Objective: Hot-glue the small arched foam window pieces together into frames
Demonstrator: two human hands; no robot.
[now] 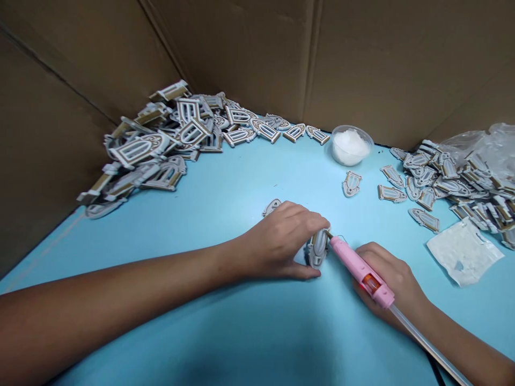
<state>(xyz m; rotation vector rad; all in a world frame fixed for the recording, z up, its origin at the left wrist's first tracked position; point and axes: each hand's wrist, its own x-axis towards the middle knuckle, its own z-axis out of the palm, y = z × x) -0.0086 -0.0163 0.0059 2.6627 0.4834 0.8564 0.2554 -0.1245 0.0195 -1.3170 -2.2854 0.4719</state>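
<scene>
My left hand (284,241) holds a small grey-white arched window piece (319,247) between thumb and fingers, on the blue table. In my right hand (392,279) is a pink glue gun (354,261), with a clear glue stick (426,343) coming out of its back end. The gun's tip touches or almost touches the upper right edge of the held piece, beside my left fingertips. Another arched piece (272,207) lies just behind my left hand, partly hidden by it.
A large heap of window pieces (140,150) lies at the back left, a second heap (454,182) at the right. A round tub of white material (351,146) stands at the back. A white packet (464,251) lies at right. Cardboard walls (249,53) border the blue table (161,332).
</scene>
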